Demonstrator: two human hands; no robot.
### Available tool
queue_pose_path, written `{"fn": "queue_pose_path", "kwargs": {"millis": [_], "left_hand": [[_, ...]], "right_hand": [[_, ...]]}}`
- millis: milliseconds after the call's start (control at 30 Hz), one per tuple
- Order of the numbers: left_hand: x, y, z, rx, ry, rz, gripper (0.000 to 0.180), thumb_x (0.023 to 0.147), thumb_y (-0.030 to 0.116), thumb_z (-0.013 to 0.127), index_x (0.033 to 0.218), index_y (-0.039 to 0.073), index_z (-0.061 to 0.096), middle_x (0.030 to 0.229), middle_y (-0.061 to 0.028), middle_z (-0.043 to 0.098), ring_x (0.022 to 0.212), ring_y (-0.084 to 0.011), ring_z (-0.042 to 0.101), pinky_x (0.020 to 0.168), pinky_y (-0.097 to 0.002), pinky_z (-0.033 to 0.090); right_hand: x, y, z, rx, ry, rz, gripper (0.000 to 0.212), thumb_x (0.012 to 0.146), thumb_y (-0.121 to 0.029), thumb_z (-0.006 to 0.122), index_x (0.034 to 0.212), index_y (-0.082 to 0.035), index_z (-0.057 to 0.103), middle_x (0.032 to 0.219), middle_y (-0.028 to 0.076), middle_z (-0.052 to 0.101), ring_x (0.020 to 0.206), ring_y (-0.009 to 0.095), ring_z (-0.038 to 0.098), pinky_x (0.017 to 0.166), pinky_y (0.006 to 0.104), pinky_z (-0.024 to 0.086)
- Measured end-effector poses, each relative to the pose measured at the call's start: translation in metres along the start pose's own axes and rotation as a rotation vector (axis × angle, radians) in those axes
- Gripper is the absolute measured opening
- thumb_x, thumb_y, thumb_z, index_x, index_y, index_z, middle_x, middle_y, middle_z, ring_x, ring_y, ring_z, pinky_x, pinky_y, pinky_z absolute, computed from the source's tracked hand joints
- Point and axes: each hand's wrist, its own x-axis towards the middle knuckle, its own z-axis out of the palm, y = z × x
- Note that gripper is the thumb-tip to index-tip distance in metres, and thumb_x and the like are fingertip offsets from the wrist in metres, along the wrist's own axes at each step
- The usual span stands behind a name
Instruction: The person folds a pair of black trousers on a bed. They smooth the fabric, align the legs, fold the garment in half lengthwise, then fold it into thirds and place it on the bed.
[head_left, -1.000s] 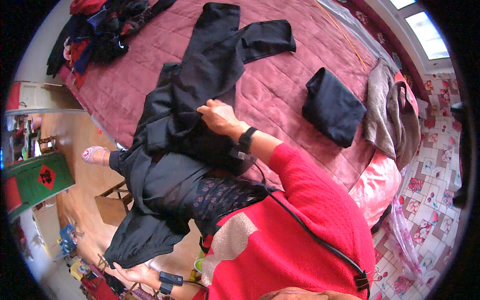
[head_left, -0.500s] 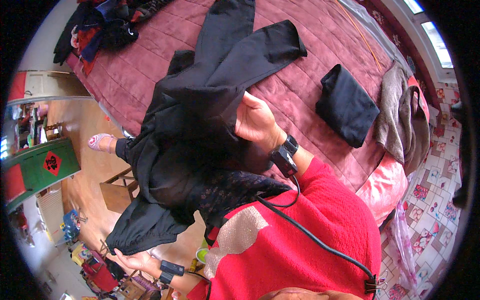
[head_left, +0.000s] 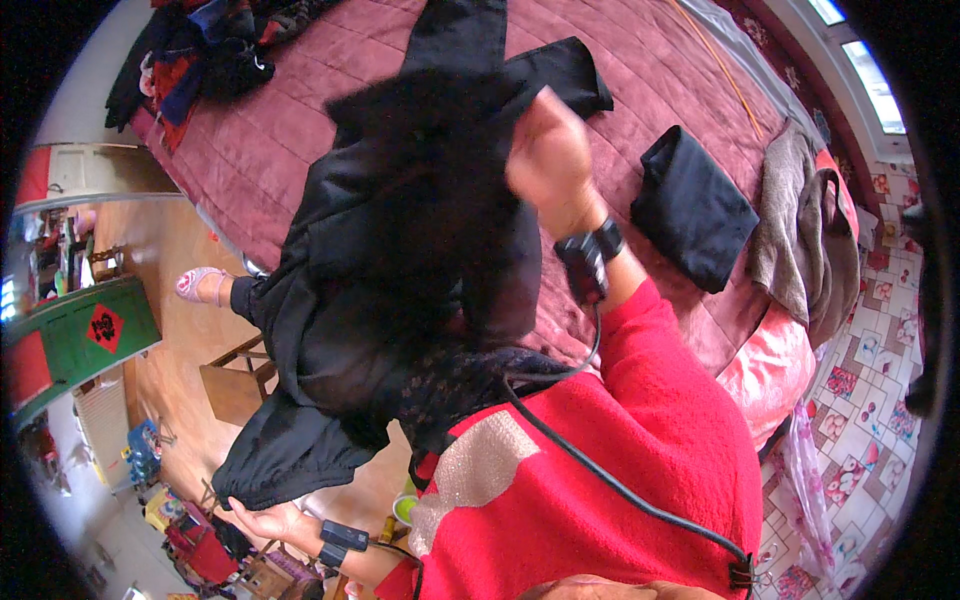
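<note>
A large black garment (head_left: pixel 400 240) spreads from the bed across my lap. Two long tube-like parts of it lie at the far side of the bed. By the lower left, my left hand (head_left: pixel 268 521) pinches the hem of another end, which hangs beyond the bed. My right hand (head_left: pixel 548 150), smeared by motion, is raised at the garment's right edge; its fingertips are hidden against the dark cloth. The cloth beside that hand is lifted and blurred. A folded black garment (head_left: pixel 693 210) lies on the bed to the right, apart from my hands.
A quilted dark pink bedcover (head_left: pixel 255 195) lies under the garments. Mixed clothes (head_left: pixel 205 65) are heaped at the far left. A grey-brown cloth (head_left: pixel 790 225) rests at the right edge. A wooden stool (head_left: pixel 238 378) stands on the floor to the left.
My right hand has moved away from me and slightly right, pulling the garment's cloth with it over the tube-like parts. My left hand has stayed at the hem.
</note>
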Motion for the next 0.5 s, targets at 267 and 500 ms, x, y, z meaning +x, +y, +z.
{"fn": "queue_pose_path", "kwargs": {"millis": [267, 500], "left_hand": [[0.002, -0.004, -0.006, -0.043, 0.014, -0.069, 0.047, 0.089, 0.024, 0.066, 0.121, -0.01, 0.061, 0.129, -0.0239, 0.062, 0.119, -0.0397, 0.058, 0.108, -0.0521, 0.042], [0.007, -0.001, -0.003, -0.003, -0.018, -0.045, 0.043, 0.091, 0.024, 0.064, 0.119, -0.009, 0.062, 0.128, -0.023, 0.062, 0.116, -0.0385, 0.06, 0.106, -0.0503, 0.045]], "right_hand": [[0.011, -0.123, -0.064, -1.432, 0.643, -0.588, 0.045, 0.095, -0.015, 0.055, 0.136, 0.001, 0.047, 0.129, 0.019, 0.057, 0.119, 0.029, 0.055, 0.101, 0.0354, 0.044], [-0.104, -0.015, -0.127, -1.99, 0.609, -0.167, 0.062, 0.097, -0.03, 0.058, 0.147, 0.002, 0.039, 0.151, 0.025, 0.041, 0.138, 0.037, 0.042, 0.114, 0.0406, 0.034]]}}
